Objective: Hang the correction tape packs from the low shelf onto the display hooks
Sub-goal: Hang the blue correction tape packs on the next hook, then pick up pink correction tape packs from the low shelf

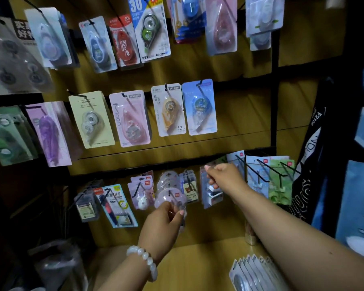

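My left hand (163, 220) pinches the lower edge of a round pink correction tape pack (169, 196) hanging at the front of a stack on a bottom-row hook. My right hand (223, 175) reaches to the hook one place to the right and grips the top of a clear pack with a white and dark item (212, 193). A fanned row of grey-white correction tape packs (253, 274) lies on the low wooden shelf (198, 267) under my right forearm.
Black hooks (261, 171) to the right carry blue and green packs. Rows of carded correction tapes (130, 118) hang on the two levels above. A black frame post (274, 101) edges the panel, with dark bags beyond it. A crumpled plastic bag (57, 263) sits at lower left.
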Tool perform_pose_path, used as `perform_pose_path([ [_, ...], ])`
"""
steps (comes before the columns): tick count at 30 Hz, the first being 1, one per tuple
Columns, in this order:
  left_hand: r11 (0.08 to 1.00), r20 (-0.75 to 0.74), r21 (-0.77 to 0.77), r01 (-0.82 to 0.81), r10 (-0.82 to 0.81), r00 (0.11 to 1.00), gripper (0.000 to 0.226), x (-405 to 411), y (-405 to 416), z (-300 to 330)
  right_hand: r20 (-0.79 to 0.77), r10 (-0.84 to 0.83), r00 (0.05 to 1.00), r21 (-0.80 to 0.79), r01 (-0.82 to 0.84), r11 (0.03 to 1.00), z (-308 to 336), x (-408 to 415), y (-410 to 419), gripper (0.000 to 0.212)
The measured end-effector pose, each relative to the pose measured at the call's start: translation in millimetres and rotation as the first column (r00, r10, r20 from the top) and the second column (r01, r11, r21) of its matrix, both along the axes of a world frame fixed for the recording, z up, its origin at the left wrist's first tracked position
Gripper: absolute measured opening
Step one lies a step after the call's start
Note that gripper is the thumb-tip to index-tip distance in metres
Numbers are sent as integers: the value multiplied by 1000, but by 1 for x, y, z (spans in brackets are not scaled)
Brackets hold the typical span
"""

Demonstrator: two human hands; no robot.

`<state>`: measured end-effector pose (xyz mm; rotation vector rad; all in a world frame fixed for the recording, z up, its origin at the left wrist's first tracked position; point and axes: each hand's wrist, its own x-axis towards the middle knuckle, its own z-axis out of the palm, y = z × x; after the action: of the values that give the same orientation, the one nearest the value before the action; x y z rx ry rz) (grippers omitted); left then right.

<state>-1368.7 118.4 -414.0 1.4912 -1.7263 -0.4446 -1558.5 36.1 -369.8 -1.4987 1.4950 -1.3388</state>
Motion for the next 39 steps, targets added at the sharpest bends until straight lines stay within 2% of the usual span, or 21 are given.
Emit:
perform_pose_path([
  [10,985,83,148,92,-105,991,18,-34,-14,-44,-89,-106,990,119,116,986,-56,-42,17,47],
  [19,949,122,283,135,-176,977,18,-54,-37,-99,-288,-136,948,278,219,935,-135,-85,10,42],
  [23,919,123,375,117,-175,977,21,-58,-50,-133,-286,-154,946,355,254,900,-181,-95,2,41],
  [28,870,110,482,99,-172,979,24,-62,-65,-177,-325,-79,942,486,238,841,-237,-98,-8,42],
  [34,809,130,581,96,-209,969,23,-69,-75,-220,-434,116,893,672,235,702,-298,-105,-19,54],
  [39,755,113,650,87,-210,971,23,-71,-84,-249,-506,150,849,670,278,689,-335,-96,-20,65],
])
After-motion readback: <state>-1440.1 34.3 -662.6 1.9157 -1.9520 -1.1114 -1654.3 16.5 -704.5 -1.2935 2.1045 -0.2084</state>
